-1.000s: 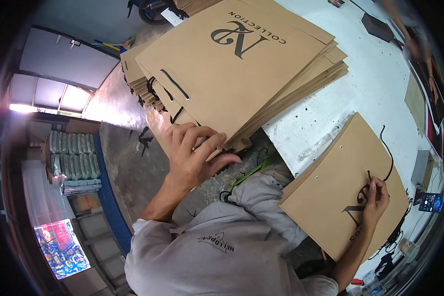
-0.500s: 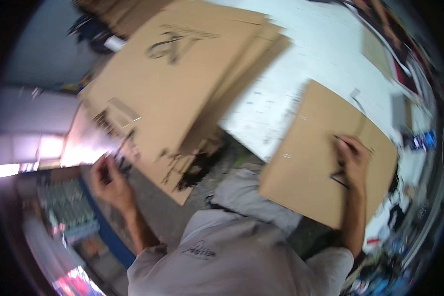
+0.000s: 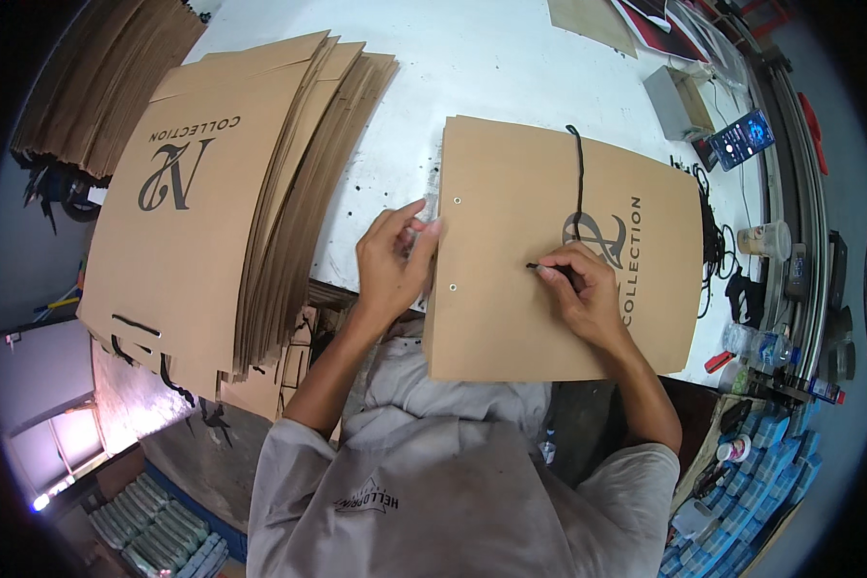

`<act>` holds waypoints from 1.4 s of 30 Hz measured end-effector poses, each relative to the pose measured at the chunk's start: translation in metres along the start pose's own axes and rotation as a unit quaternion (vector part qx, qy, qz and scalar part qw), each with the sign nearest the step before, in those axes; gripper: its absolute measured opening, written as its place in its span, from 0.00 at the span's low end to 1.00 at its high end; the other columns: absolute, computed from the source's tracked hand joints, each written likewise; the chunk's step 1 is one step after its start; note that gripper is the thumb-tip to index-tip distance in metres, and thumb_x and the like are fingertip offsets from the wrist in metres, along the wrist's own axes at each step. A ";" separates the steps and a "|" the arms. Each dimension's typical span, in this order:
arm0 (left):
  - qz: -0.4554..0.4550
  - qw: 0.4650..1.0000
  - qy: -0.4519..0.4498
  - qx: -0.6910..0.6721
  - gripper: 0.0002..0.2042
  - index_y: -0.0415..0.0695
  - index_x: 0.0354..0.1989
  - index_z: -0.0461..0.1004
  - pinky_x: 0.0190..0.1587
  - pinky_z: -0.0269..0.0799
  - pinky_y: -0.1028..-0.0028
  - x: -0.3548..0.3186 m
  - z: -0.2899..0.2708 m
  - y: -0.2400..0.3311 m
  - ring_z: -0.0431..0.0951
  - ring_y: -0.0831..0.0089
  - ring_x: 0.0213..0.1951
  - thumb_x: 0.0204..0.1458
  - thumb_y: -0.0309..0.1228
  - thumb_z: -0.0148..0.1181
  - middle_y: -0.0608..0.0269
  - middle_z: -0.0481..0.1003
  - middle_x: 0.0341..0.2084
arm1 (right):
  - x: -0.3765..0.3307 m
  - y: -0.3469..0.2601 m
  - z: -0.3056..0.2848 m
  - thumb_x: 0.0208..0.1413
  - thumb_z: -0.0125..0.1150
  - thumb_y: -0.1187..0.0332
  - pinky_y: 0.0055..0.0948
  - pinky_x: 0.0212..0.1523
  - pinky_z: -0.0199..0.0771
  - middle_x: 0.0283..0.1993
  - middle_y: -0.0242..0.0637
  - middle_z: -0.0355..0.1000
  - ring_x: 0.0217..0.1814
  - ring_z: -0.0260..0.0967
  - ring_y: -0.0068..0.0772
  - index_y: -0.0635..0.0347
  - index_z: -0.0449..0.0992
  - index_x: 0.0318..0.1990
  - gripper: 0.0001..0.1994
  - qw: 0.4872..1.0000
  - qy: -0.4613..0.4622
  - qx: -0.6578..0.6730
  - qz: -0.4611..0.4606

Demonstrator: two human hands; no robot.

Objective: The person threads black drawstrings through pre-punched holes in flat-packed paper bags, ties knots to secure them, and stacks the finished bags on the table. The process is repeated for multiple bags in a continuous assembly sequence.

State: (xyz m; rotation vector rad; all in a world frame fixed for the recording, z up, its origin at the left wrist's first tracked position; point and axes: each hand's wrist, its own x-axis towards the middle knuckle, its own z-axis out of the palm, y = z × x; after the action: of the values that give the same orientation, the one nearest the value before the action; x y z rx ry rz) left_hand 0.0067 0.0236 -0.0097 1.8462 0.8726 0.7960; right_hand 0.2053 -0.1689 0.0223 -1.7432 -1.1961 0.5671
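Black cord (image 3: 580, 178), one thin length, is lying across a flat, rectangular stack of brown paper bags (image 3: 511, 337), its tip protruding from the pinching fingers of the right hand (image 3: 586, 289). Two round, pale-rimmed eyelets (image 3: 458, 200) are showing near the stack's left edge. The left hand (image 3: 393, 262) is curving its parted fingers beside that edge; contact cannot be determined. One thicker bag pile (image 3: 197, 241) is lying farther left on the white worktop (image 3: 482, 67); one lit phone (image 3: 742, 140) is glowing at right.
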 end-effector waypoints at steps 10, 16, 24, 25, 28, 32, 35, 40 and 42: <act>-0.034 0.998 -0.014 -0.043 0.19 0.35 0.53 0.80 0.32 0.70 0.74 -0.010 0.026 0.013 0.72 0.73 0.29 0.51 0.24 0.71 0.59 0.78 0.36 | 0.051 -0.035 0.036 0.61 0.59 0.80 0.38 0.37 0.72 0.39 0.47 0.70 0.36 0.71 0.49 0.68 0.73 0.42 0.04 0.993 0.009 -0.090 -0.076; -0.102 0.979 -0.084 -0.155 0.17 0.37 0.53 0.79 0.34 0.71 0.74 -0.003 0.027 0.005 0.74 0.71 0.31 0.54 0.18 0.65 0.58 0.80 0.37 | 0.065 -0.023 0.049 0.61 0.58 0.81 0.40 0.38 0.72 0.40 0.48 0.70 0.37 0.72 0.51 0.68 0.71 0.43 0.05 0.993 -0.010 -0.100 -0.069; 0.002 0.989 -0.116 -0.086 0.12 0.34 0.48 0.77 0.39 0.77 0.70 0.019 0.020 0.022 0.82 0.61 0.36 0.55 0.14 0.60 0.52 0.80 0.38 | 0.062 -0.014 0.048 0.60 0.59 0.81 0.38 0.37 0.74 0.40 0.47 0.71 0.37 0.73 0.47 0.67 0.72 0.42 0.05 0.992 -0.007 -0.089 -0.093; -0.017 0.986 -0.133 -0.097 0.12 0.34 0.48 0.76 0.40 0.77 0.70 0.021 0.020 0.024 0.83 0.60 0.38 0.55 0.14 0.60 0.51 0.80 0.38 | 0.062 -0.011 0.050 0.59 0.60 0.82 0.37 0.37 0.75 0.39 0.46 0.72 0.36 0.73 0.47 0.67 0.73 0.42 0.05 0.990 -0.001 -0.091 -0.108; -0.065 0.972 -0.181 -0.133 0.12 0.33 0.49 0.73 0.40 0.79 0.70 0.024 0.024 0.023 0.85 0.61 0.42 0.57 0.14 0.59 0.49 0.81 0.38 | 0.059 -0.006 0.053 0.58 0.61 0.82 0.35 0.36 0.76 0.39 0.46 0.73 0.35 0.74 0.45 0.67 0.75 0.41 0.05 0.989 0.034 -0.086 -0.119; -0.105 0.953 -0.209 -0.192 0.10 0.33 0.49 0.70 0.42 0.79 0.72 0.026 0.030 0.017 0.85 0.68 0.44 0.59 0.14 0.57 0.50 0.81 0.38 | 0.058 0.000 0.053 0.57 0.62 0.82 0.33 0.34 0.76 0.38 0.46 0.74 0.34 0.76 0.44 0.67 0.77 0.39 0.05 0.989 0.068 -0.069 -0.107; -0.151 0.930 -0.243 -0.232 0.12 0.34 0.51 0.68 0.46 0.76 0.79 0.030 0.030 0.013 0.80 0.77 0.44 0.60 0.12 0.55 0.58 0.78 0.42 | 0.056 0.007 0.055 0.56 0.63 0.82 0.33 0.32 0.75 0.37 0.45 0.74 0.34 0.76 0.43 0.67 0.78 0.39 0.05 0.987 0.087 -0.070 -0.114; -0.173 0.919 -0.256 -0.244 0.13 0.34 0.50 0.68 0.47 0.76 0.78 0.036 0.029 0.013 0.80 0.77 0.44 0.59 0.11 0.56 0.58 0.78 0.42 | 0.057 0.006 0.050 0.56 0.65 0.81 0.32 0.31 0.74 0.35 0.44 0.73 0.32 0.75 0.42 0.66 0.79 0.38 0.04 0.993 0.087 -0.019 -0.082; -0.170 0.916 -0.262 -0.252 0.12 0.34 0.50 0.68 0.48 0.76 0.78 0.037 0.029 0.011 0.81 0.77 0.44 0.59 0.11 0.55 0.57 0.78 0.43 | 0.058 -0.001 0.046 0.56 0.65 0.80 0.33 0.32 0.74 0.34 0.44 0.73 0.31 0.74 0.43 0.65 0.79 0.38 0.04 0.994 0.088 -0.022 -0.056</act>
State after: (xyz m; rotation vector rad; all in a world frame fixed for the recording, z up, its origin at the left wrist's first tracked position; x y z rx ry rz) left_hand 0.0530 0.0370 -0.0047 1.2992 0.5466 0.2432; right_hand 0.1935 -0.0973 0.0080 -1.7126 -1.1800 0.3173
